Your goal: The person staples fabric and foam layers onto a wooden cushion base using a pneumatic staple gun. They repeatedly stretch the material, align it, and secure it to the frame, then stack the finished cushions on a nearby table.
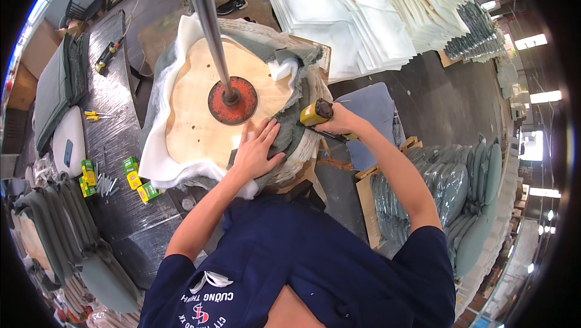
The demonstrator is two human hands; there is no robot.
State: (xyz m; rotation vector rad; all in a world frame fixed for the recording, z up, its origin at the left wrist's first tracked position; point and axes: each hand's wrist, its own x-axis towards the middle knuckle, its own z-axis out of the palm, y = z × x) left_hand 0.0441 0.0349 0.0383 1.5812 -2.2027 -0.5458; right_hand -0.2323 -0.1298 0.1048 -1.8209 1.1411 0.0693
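A plywood seat panel lies in front of me, over white padding and grey-green fabric that stick out around its edge. A red round disc on a metal rod stands against the middle of the panel. My left hand lies flat with fingers stretched out, across the panel's near right edge and the folded fabric. My right hand is wrapped around a yellow and black staple gun, its head beside the fabric at the right edge. The gun's tip is hard to make out.
White padding sheets are stacked at the far right. Grey-green seat cushions stand at right, more at left. Left on the wrapped table are green-yellow boxes, loose staple strips, a yellow-handled tool and another power tool.
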